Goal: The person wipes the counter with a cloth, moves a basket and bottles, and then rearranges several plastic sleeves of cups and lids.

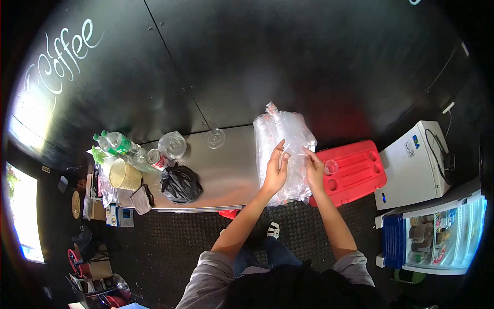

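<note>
A large clear plastic bag (288, 123) lies on the right part of the metal counter, packed with what look like stacked clear plastic cups; a knotted end sticks up at the back. Over its middle, my left hand (276, 170) has thumb and fingers drawn together on the thin plastic. A short gap to the right, my right hand (313, 169) pinches the same film with its fingertips. The exact folds between the fingers are too small to make out. Just right of my right hand, a small clear cup (331, 167) sits on a red plastic lid or case (355, 172).
Left on the metal counter (231, 170) are a black plastic bag (180, 184), a can (157, 158), a woven basket (125, 174), green-labelled bottles (119, 142) and clear lids (215, 138). A white freezer (411, 167) and a lit display fridge (437, 237) stand at right.
</note>
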A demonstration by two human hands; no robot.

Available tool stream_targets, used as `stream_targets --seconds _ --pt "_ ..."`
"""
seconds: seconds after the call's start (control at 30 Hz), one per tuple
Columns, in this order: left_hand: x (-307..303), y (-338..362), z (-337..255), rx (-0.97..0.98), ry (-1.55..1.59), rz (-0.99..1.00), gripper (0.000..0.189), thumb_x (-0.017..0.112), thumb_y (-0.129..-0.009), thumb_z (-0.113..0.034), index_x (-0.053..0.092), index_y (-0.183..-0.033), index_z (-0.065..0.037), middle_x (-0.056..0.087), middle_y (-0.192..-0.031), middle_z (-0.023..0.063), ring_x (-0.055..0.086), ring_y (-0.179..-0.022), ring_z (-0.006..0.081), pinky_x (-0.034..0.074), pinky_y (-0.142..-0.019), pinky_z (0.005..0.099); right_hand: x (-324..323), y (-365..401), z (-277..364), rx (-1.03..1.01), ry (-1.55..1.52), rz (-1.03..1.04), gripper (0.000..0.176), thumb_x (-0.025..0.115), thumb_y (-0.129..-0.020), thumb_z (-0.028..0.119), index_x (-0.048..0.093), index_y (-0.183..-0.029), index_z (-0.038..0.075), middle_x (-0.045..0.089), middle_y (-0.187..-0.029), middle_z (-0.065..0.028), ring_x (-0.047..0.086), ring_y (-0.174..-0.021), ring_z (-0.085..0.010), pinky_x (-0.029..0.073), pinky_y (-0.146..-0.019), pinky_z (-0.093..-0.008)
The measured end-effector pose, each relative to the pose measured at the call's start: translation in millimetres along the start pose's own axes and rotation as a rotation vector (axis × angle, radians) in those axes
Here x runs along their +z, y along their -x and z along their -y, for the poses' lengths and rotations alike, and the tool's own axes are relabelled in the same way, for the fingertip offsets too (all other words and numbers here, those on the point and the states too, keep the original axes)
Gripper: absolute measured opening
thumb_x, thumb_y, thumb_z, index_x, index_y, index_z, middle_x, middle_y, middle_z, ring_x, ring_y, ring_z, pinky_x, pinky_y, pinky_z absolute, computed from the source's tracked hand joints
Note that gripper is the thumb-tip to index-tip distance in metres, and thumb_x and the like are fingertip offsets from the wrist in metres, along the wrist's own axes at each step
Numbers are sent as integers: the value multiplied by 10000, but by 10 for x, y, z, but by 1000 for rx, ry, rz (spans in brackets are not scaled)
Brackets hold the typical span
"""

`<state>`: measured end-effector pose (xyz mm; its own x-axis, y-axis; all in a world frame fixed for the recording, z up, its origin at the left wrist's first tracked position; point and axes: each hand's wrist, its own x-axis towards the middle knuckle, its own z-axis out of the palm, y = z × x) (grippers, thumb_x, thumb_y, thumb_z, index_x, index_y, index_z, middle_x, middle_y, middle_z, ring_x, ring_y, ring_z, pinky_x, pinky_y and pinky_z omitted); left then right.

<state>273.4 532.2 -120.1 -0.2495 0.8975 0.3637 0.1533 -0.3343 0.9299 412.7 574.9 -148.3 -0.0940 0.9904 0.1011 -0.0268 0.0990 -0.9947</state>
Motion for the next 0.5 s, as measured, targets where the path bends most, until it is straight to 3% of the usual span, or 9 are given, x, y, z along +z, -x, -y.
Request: stream_targets --seconds 0.13,0.23,0.37,0.5 --pt "-49 71 115 -66 -63 -24 137 461 -947 -111 503 -924 18 449 -1312 256 486 -1175 324 365 -983 381 -17 33 -35 -30 176 36 342 562 -821 -14 595 -1153 57 475 -758 49 436 -704 -44 366 -639 -185" --pt "-117 107 193 -100 7 -80 149 478 -945 -120 504 -926 25 473 -1280 252 483 -1182 286 379 -971 357 -42 25 -42 -64 126 44 354 589 -793 -31 592 -1132 71 445 -736 50 442 -698 -48 369 -631 -192" --pt "-260 182 238 -269 58 -92 138 514 -933 -127 513 -985 2 475 -1266 228 505 -1155 265 436 -917 361 -99 -5 1 -95 150 -11 345 592 -784 -36 574 -1114 65 450 -728 27 438 -656 -61 382 -583 -204" --pt "-501 213 200 -229 116 -57 212 592 -892 -121 500 -1055 -24 481 -1281 167 525 -1126 251 455 -894 366 -71 -2 203 -149 160 -60 353 607 -767 -21 575 -1106 72 464 -819 -3 458 -742 -103 400 -635 -245"
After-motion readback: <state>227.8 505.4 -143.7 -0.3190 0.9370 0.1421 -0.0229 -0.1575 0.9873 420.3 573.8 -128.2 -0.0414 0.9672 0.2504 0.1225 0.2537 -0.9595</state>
